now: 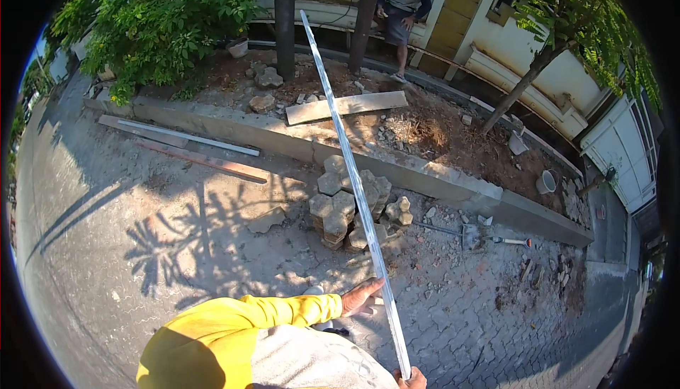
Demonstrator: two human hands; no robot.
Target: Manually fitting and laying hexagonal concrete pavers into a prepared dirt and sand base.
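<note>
A long, straight, silvery metal bar (352,171) runs from my body up and away to the left, its far end raised in front of the dark posts. My left hand (363,297), at the end of a yellow sleeve, grips the bar from its left side. At the near end my right hand (412,380) is closed round it; the picture's lower edge cuts off part of that hand. Below the bar's middle stands a stack of grey paving blocks (333,208) on the paved ground.
A low concrete kerb (453,183) crosses behind the blocks, with a plank (347,108) on the soil bed. A shovel (471,235) lies to the right. Boards (205,160) and a pale bar (188,138) lie left. Another person (405,6) stands by the wall.
</note>
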